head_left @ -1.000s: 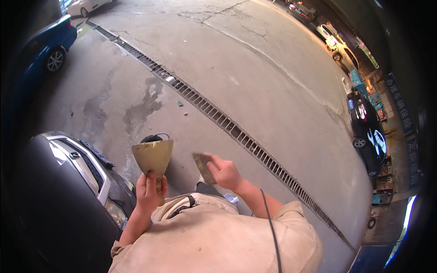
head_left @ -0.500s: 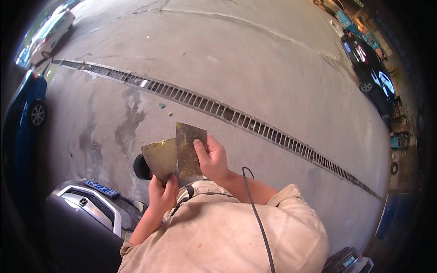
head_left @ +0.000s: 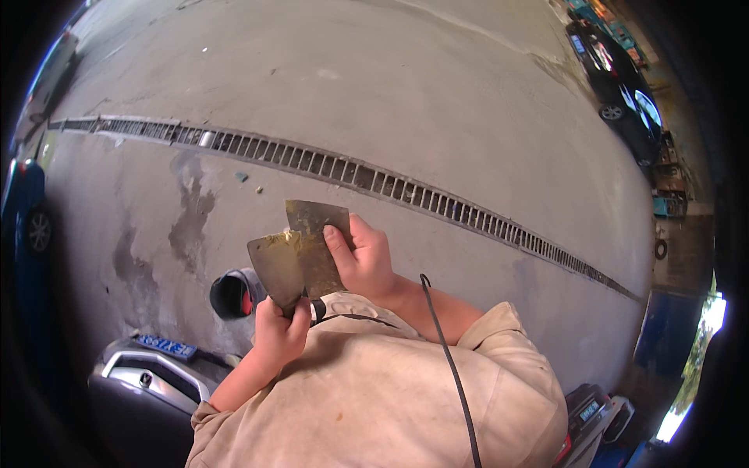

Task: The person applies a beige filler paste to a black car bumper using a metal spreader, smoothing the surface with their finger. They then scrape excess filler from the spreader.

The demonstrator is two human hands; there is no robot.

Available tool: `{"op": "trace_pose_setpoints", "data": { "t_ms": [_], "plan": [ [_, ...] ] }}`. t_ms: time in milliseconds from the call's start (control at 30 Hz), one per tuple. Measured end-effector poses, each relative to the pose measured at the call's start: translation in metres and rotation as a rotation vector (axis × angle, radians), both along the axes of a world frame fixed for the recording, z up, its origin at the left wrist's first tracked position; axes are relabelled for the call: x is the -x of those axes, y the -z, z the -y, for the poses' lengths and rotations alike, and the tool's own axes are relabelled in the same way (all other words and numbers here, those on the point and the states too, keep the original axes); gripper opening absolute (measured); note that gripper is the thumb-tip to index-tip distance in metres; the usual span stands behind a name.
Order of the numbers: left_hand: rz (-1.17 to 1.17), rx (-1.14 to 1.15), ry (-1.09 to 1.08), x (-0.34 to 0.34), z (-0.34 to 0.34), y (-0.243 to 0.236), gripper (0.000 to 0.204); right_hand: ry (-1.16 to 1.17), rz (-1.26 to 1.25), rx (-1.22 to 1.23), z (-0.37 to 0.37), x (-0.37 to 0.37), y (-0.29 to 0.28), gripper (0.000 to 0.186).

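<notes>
My left hand [head_left: 282, 335] is closed on the lower end of a metal scraper [head_left: 275, 269] with a flared blade. Yellowish paste clings to the blade's upper edge. In my right hand [head_left: 363, 256], thumb on its face, is a flat rectangular metal plate [head_left: 320, 238] smeared with yellow-brown paste. The scraper's upper right corner overlaps the plate's left side, and both are tilted up in front of my chest. Whether the scraper has a handle is hidden by my left fingers.
A dark, open-topped bucket [head_left: 231, 296] with something red inside stands left of my left hand. A car front [head_left: 156, 376] is at lower left. A drain grate [head_left: 351, 173] crosses the concrete floor. A black cable [head_left: 451, 366] hangs over my shirt. A black car [head_left: 616, 86] stands far right.
The scraper has shifted right against the plate, and the paste now sits where they meet. My view has turned, so the bucket shows more fully and the floor and cars have shifted leftward.
</notes>
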State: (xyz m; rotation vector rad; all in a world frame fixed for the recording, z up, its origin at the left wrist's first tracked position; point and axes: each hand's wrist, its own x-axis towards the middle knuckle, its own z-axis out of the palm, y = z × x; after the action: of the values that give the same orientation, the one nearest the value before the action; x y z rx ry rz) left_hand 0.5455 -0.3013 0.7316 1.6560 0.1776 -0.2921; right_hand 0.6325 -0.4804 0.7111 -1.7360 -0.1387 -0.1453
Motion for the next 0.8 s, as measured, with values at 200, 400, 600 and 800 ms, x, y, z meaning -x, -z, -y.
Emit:
{"op": "trace_pose_setpoints", "data": {
  "t_ms": [200, 400, 600, 800],
  "plan": [
    [-0.004, -0.048, 0.162, -0.120, -0.016, 0.008, 0.004, 0.047, 0.033, 0.125, -0.005, -0.102, -0.001, 0.027],
    [0.002, 0.019, 0.239, -0.229, -0.057, -0.004, 0.005, 0.081, 0.072, 0.152, -0.044, -0.203, -0.019, 0.027],
    [0.038, 0.074, 0.309, -0.300, -0.080, 0.002, 0.008, 0.029, -0.008, 0.207, -0.070, -0.270, -0.031, 0.024],
    [-0.062, 0.065, 0.309, -0.323, -0.090, 0.007, 0.010, -0.132, -0.010, 0.237, -0.080, -0.307, -0.026, 0.030]
  ]
}}
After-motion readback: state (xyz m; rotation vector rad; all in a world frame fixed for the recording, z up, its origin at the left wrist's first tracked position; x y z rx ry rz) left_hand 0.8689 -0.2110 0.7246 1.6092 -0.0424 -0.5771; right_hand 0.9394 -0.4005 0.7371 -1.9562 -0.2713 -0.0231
